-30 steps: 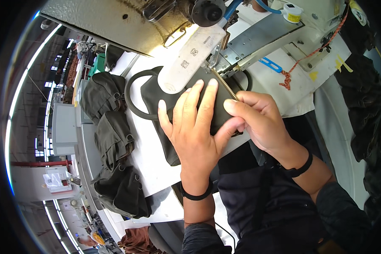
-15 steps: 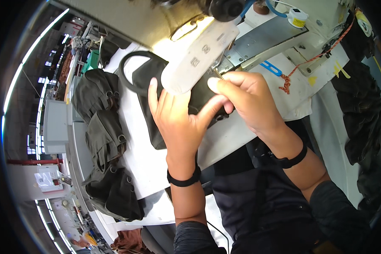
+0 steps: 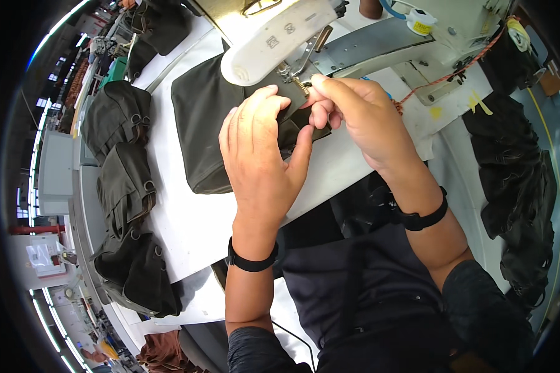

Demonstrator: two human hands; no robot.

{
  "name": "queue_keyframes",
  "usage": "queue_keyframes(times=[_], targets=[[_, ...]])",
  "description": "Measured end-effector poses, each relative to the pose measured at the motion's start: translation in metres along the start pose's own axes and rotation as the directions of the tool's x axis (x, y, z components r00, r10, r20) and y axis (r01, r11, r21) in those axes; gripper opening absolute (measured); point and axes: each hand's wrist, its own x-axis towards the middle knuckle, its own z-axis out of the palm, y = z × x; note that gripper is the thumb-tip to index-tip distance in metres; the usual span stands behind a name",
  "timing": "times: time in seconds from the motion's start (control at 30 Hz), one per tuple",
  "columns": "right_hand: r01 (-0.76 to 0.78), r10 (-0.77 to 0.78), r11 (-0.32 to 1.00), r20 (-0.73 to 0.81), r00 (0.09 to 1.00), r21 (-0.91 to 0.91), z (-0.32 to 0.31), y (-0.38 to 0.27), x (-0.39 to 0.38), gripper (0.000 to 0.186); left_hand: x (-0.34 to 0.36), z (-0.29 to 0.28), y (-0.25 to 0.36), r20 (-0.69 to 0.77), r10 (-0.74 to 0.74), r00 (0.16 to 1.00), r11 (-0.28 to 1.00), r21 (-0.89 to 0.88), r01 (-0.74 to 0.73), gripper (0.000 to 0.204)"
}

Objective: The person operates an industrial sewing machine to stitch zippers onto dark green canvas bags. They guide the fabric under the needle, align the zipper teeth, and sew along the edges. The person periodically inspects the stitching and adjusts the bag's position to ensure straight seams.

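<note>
Dark olive bag (image 3: 199, 124) lies on the white worktop (image 3: 193, 230), partly beneath the pale head of a sewing machine (image 3: 274, 43). Of the hands, the left (image 3: 258, 155) is spread palm-down over the fabric, thumb apart, gripping nothing; the right (image 3: 370, 118) is closed, thumb and fingers pinching the end of a brass-toned zip (image 3: 300, 86) near the presser foot. Beyond, an orange cord (image 3: 426, 91) trails across the machine's base. Along the worktop's left side sits a row of similar dark bags (image 3: 121, 180); brown cloth (image 3: 162, 353) is heaped below. Rightward, dark fabric (image 3: 510, 186) hangs near a yellow floor line (image 3: 557, 155). Strip lights (image 3: 53, 31) edge the room's far left.
</note>
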Motion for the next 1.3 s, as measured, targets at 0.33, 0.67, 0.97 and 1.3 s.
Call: queue_keyframes(times=[0.33,0.67,0.97,1.3], targets=[[-0.066,0.059,0.996,0.105,0.993,0.065,0.001,-0.006,0.000,0.021,0.006,0.016,0.005,-0.226,-0.003,0.974,0.998,0.062,0.018,0.028],[-0.047,0.068,0.943,-0.053,0.996,0.330,0.021,0.008,-0.008,0.018,0.011,0.010,-0.001,-0.249,0.095,0.964,0.995,0.010,-0.095,0.021],[-0.034,0.073,0.964,-0.138,0.988,0.264,0.029,0.001,-0.004,0.020,0.014,0.010,-0.009,-0.200,0.071,0.977,0.997,0.020,-0.068,0.022],[-0.086,0.105,0.976,-0.087,0.991,0.201,0.020,-0.004,-0.003,0.027,0.025,0.017,-0.024,-0.223,0.122,0.967,0.991,0.073,-0.108,0.017]])
